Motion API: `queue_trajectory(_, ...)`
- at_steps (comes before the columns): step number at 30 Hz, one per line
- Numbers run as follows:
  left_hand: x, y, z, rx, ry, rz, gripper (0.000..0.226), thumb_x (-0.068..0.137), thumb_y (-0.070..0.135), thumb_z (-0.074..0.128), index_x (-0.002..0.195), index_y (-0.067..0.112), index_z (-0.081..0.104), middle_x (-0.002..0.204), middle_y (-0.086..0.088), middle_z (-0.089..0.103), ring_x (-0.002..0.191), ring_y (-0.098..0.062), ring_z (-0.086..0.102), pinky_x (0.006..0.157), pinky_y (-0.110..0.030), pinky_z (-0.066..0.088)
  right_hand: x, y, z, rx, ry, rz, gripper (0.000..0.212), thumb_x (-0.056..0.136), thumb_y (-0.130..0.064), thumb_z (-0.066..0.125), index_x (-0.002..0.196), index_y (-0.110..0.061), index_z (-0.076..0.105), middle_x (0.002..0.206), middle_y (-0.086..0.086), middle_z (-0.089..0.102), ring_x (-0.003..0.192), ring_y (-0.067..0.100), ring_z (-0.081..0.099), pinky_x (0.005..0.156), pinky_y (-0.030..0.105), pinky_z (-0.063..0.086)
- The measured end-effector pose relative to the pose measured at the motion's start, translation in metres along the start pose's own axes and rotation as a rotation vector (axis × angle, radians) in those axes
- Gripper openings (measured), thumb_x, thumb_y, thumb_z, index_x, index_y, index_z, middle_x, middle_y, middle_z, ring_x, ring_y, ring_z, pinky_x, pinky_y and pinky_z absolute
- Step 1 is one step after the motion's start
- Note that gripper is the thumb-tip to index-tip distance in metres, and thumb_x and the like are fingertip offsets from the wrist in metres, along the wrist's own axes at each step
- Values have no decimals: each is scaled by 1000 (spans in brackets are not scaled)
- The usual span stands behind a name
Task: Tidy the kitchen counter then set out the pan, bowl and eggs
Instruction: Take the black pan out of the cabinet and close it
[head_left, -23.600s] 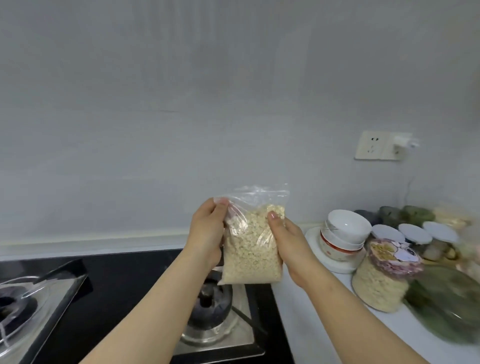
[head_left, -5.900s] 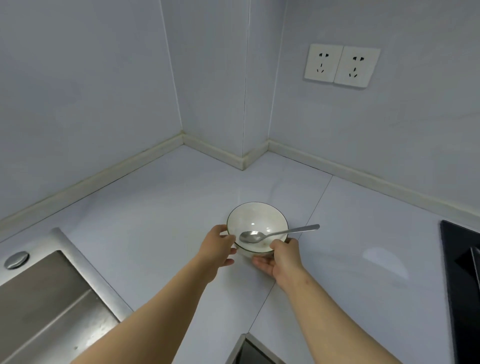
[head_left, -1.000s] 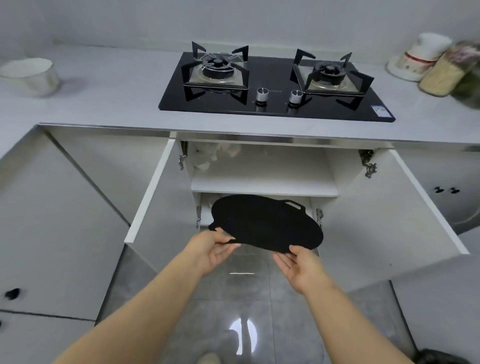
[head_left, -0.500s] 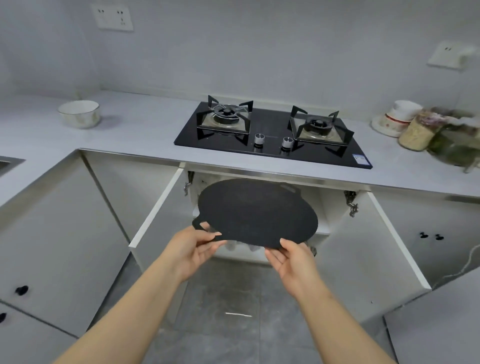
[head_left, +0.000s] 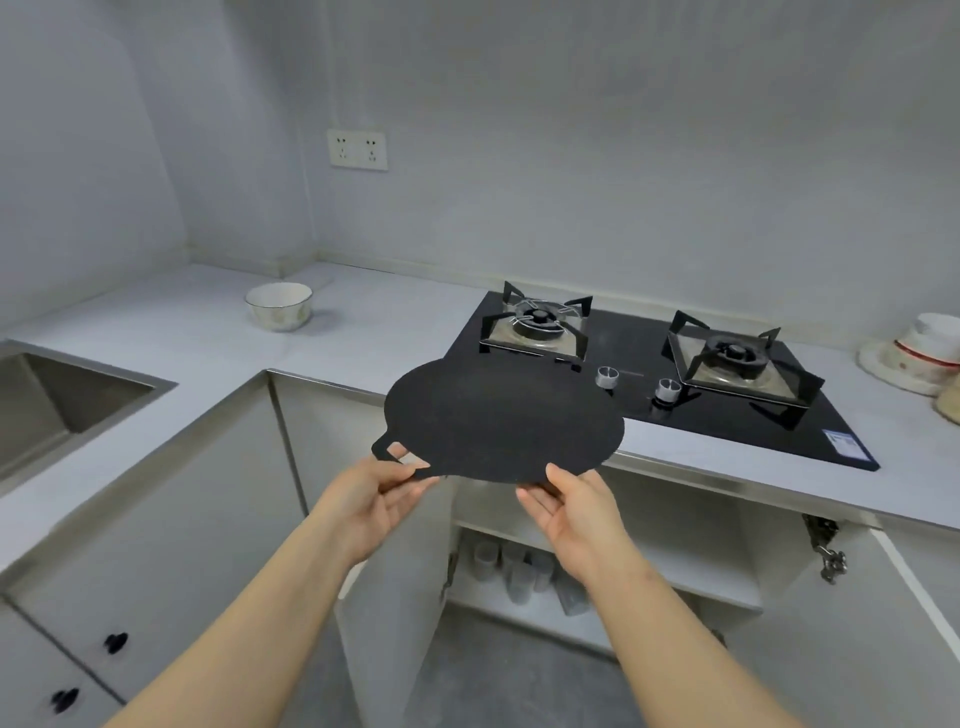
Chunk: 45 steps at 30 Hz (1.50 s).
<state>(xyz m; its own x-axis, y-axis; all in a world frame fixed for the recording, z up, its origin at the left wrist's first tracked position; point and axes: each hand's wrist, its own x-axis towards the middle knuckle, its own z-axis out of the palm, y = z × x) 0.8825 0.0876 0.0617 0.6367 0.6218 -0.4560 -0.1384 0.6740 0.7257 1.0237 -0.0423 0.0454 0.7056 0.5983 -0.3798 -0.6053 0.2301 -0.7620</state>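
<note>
1. Your left hand (head_left: 379, 493) pinches the pan (head_left: 504, 421) at its near rim, just beside the loop handle (head_left: 385, 450), with the thumb on top and the fingers underneath. Your right hand (head_left: 571, 506) pinches the same near rim at about five o'clock on the pan, in the same way.
2. The pan hangs flat in the air over the front edge of the desk (head_left: 374, 338). As far as I can tell it rests on nothing.
3. Both grips sit on the near edge, so most of the pan's weight hangs out past your fingers. If either pinch slackens, the far rim will likely dip and strike the left burner (head_left: 537, 325) at one o'clock or the knobs (head_left: 607, 376) at two o'clock.
4. Lowered at a tilt, the pan may land on a single prong of the grate and rock or slide off.
5. The cupboard door (head_left: 395, 571) stands open at six o'clock below your hands. Stepping in without looking could catch your leg on it and jolt the pan.
6. The bowl (head_left: 279, 306) sits on the desk at ten o'clock, well apart from the pan. Only a wide swing to the left would reach it.
7. The eggs are not in view, so I judge that step is not yet done.
</note>
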Motion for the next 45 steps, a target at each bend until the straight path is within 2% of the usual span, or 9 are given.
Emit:
queue_trajectory(3,33,30,-21,-7,33,13,29,92,-8,39,94,13,60,77,-12,73,58,-17,71,43,-15,51,37,10,37,-17,-42,29,21,96,1,43,117,1,46,113,17,57,78,25,62,57,28,58)
queue_trajectory(14,157,125,-90,-57,146,-2,33,92,-6,43,115,13,57,83,-12,72,81,-22,69,45,-17,53,168,49,163,-76,-49,142,20,97,0,41,115,-8,47,109,15,58,82,23,62,82,35,46)
queue_trajectory(19,201,141,-102,-81,160,0,27,92,-5,43,101,15,59,73,-8,74,67,-17,72,47,-17,53,218,57,185,-106,-50,193,23,97,-1,43,119,-7,48,113,16,58,82,23,62,73,32,50)
queue_trajectory(21,217,144,-104,-109,177,5,26,92,-6,43,98,14,59,74,-7,74,64,-17,73,46,-17,53,235,56,192,-120,-52,213,22,97,-1,42,118,-7,48,114,16,57,82,23,62,78,34,49)
queue_trajectory(29,264,147,-105,-166,222,-22,29,92,-7,44,103,15,58,96,-12,69,67,-19,73,50,-18,55,289,63,200,-169,9,300,10,97,-2,44,95,-10,51,107,16,57,90,26,60,82,35,47)
queue_trajectory(35,290,149,-92,-161,278,-60,33,95,-4,43,121,14,52,106,-15,66,84,-23,67,49,-22,56,312,59,208,-239,50,292,23,97,-1,40,120,-2,46,115,24,57,92,29,61,81,35,47)
queue_trajectory(39,310,160,-82,-91,327,-93,35,97,-3,38,128,8,47,112,-19,61,90,-26,64,73,-32,53,316,53,217,-221,34,344,40,100,-2,33,139,5,31,135,26,47,120,36,52,91,39,45)
queue_trajectory(42,322,169,-76,14,350,-170,27,97,-1,39,123,-3,44,110,-24,58,102,-32,61,90,-40,49,321,52,219,-175,23,362,41,101,-5,32,140,6,29,141,25,41,124,36,49,93,41,43)
queue_trajectory(45,325,175,-70,66,371,-220,27,96,2,43,122,-4,43,113,-25,53,113,-37,56,94,-41,48,320,53,221,-140,47,373,43,100,-6,34,142,5,27,145,24,36,126,37,47,100,43,42)
